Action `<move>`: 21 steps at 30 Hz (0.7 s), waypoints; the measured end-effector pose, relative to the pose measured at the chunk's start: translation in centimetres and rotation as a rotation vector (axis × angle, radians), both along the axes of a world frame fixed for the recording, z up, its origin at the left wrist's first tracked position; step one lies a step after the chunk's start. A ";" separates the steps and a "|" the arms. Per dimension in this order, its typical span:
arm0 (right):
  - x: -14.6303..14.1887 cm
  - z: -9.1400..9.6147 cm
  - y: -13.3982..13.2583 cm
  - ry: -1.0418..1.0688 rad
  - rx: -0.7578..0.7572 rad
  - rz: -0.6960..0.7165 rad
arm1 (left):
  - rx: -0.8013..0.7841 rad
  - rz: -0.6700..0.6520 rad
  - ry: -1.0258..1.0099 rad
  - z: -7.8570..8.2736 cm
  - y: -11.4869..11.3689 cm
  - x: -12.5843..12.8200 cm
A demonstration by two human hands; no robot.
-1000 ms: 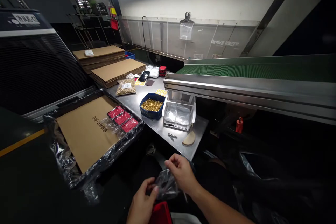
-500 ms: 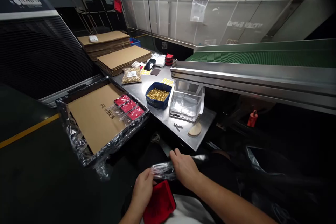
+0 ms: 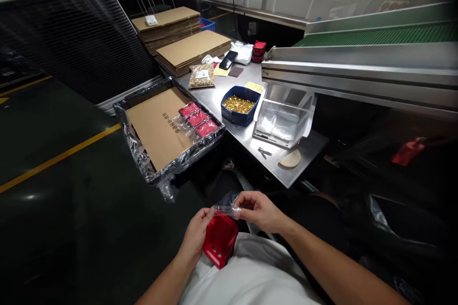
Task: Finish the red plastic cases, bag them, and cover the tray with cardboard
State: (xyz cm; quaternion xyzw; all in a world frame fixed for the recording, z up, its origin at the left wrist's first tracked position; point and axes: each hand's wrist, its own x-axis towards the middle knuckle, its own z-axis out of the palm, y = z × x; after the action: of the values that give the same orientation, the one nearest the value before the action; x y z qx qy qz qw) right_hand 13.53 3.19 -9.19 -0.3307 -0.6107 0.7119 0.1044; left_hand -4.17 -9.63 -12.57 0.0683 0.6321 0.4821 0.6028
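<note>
A red plastic part (image 3: pixel 220 237), hollow like a tray with small holes at its near end, is held low in front of my white shirt. My left hand (image 3: pixel 198 228) grips its left side, and the fingers also pinch one edge of a clear plastic bag (image 3: pixel 227 207). On the other side, my right hand (image 3: pixel 259 210) pinches the bag between thumb and fingers. The bag stretches between both hands over the far end of the red part. Whether that end sits inside the bag I cannot tell.
A metal table (image 3: pixel 243 139) carries a blue bin (image 3: pixel 240 119) of brass-coloured pieces, a clear box (image 3: pixel 282 121) of plastic bags and small snips (image 3: pixel 265 152). At left, a lined carton (image 3: pixel 152 152) holds bagged red parts (image 3: pixel 198 118). A green conveyor (image 3: pixel 365 40) rises at right.
My right hand has turned and drawn back, now pinching the bag's edge. The bag has moved over the red part's far end. The view has shifted left and down.
</note>
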 end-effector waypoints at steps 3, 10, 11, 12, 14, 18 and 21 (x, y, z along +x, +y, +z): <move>1.4 1.3 0.3 0.003 0.119 0.227 | 0.047 -0.023 -0.001 -0.2 -1.3 -0.5; 1.1 1.6 -3.2 -0.056 0.489 0.416 | 0.039 0.040 0.215 -1.4 -2.7 -0.7; 0.8 1.6 -3.7 -0.079 0.531 0.420 | 0.004 0.070 0.278 -1.7 -2.6 -0.7; 0.5 1.6 -4.2 -0.111 0.566 0.418 | -0.036 0.101 0.337 -1.9 -2.6 -0.7; 0.1 1.5 -4.8 -0.165 0.618 0.398 | -0.109 0.154 0.405 -2.2 -2.3 -0.7; 0.0 0.6 -4.8 -0.258 0.692 0.368 | -0.145 0.124 0.285 -1.2 -1.2 -0.8; 0.1 -0.6 -4.3 -0.353 0.677 0.333 | -0.106 0.026 0.241 0.2 -0.7 -1.2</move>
State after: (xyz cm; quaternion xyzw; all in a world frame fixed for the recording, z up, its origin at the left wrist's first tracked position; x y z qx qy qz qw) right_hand 13.67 -1.15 -9.80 -0.2916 -0.8640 0.4103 -0.0155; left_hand -5.33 -10.34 -12.38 0.0856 0.7252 0.4444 0.5190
